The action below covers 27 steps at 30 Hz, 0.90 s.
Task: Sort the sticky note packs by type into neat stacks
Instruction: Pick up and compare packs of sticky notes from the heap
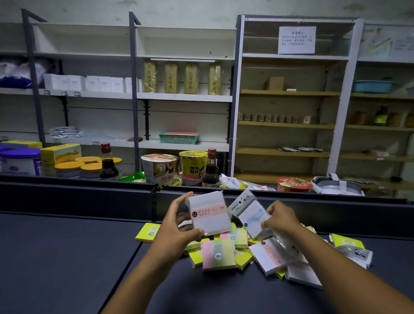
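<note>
A: What's nearest the camera?

B: Two bare forearms reaching fwd over a dark counter top. Just past them, a loose heap of sticky note packs, not stacked yet. Front of heap: a pink-and-green pack marked 2209, lying flat, label facing up. To its right a white pack w/ pink band lies flat, long axis running diagonally, near-right to far-left. Yellow-green packs poke out underneath; one yellow-green pack sits apart at the heap's far-left edge. A grey-labelled pack lies at the far right.

A: And the hands?

B: Both lifted above the heap, close together, not touching. Left hand grips a white pack w/ pink band, thumb under its lower edge, fingers round the top-left corner. It's held upright, face toward the camera, long axis roughly vertical, band running across. Right hand pinches a clear-wrapped pack w/ grey header, tilted, header end pointing up & left, long axis diagonal.

A: Beyond that?

B: A raised dark ledge, then cup noodles, two soy sauce bottles, yellow-lidded tubs. Farthest: white shelving w/ yellow packets, wooden shelves at right, a paper notice, text too small to read.
</note>
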Each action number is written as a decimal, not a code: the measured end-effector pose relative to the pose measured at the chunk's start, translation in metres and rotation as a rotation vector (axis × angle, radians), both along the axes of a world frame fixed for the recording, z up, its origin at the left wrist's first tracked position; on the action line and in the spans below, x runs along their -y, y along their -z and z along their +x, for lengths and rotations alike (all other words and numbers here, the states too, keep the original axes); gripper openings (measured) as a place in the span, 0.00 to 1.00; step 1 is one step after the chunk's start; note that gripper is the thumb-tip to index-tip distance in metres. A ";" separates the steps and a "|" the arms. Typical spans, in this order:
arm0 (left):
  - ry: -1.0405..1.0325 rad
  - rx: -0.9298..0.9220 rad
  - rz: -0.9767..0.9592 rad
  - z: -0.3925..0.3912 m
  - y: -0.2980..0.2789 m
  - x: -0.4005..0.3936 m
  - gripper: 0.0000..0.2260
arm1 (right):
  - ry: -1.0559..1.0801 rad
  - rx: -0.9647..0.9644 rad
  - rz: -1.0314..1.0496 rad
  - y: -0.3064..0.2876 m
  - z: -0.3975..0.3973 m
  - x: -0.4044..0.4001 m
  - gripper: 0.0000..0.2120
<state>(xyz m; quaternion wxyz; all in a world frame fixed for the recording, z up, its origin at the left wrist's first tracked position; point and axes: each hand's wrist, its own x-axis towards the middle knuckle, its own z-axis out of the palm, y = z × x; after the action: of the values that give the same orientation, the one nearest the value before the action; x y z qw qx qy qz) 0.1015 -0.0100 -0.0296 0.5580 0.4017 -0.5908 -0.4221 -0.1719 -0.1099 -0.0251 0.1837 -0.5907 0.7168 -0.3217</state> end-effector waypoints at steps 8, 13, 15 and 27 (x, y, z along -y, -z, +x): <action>-0.092 -0.103 -0.003 0.004 0.002 -0.024 0.32 | -0.058 0.520 -0.249 0.003 0.003 -0.049 0.09; -0.114 -0.198 -0.016 -0.007 0.009 -0.057 0.28 | -0.112 0.891 -0.315 0.011 0.000 -0.105 0.08; -0.135 -0.230 -0.031 -0.014 0.011 -0.075 0.27 | -0.117 0.949 -0.342 0.016 -0.005 -0.131 0.09; -0.314 -0.307 -0.072 -0.033 0.024 -0.193 0.15 | -0.279 0.866 -0.464 0.028 -0.017 -0.259 0.17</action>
<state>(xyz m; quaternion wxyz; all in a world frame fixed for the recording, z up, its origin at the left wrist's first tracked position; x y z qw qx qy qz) 0.0683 0.1832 -0.0539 0.7144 0.3995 -0.4438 -0.3649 -0.1887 0.1491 -0.0527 0.3691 -0.5185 0.3986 -0.6603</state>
